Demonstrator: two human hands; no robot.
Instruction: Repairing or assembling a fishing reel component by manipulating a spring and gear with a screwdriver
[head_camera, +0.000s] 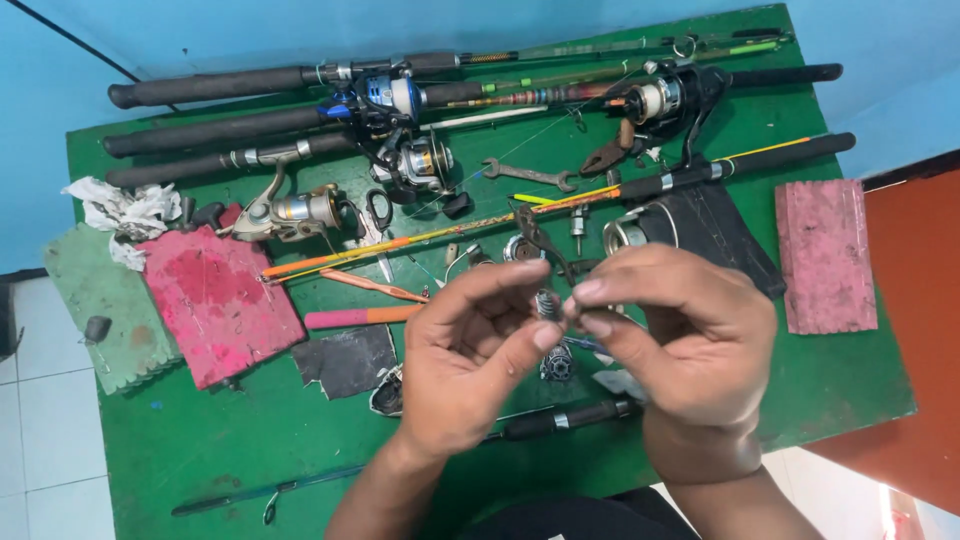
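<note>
Both my hands meet above the middle of the green table (200, 450). My left hand (468, 350) and my right hand (672, 335) pinch a small grey metal reel part (548, 303) between their fingertips. Below the hands lies a small toothed metal gear (556, 364) and a dark rod handle (570, 418). Just behind the fingers rest dark pliers (535, 235) and a silver reel spool (625, 233). The hands hide whatever lies directly beneath them.
Several fishing rods with spinning reels (405, 95) lie across the far half of the table. A wrench (528, 175), scissors (378, 208), a pink cloth (215, 300), a green cloth (95, 300), a pink pad (825, 255) and crumpled tissue (120, 212) surround them.
</note>
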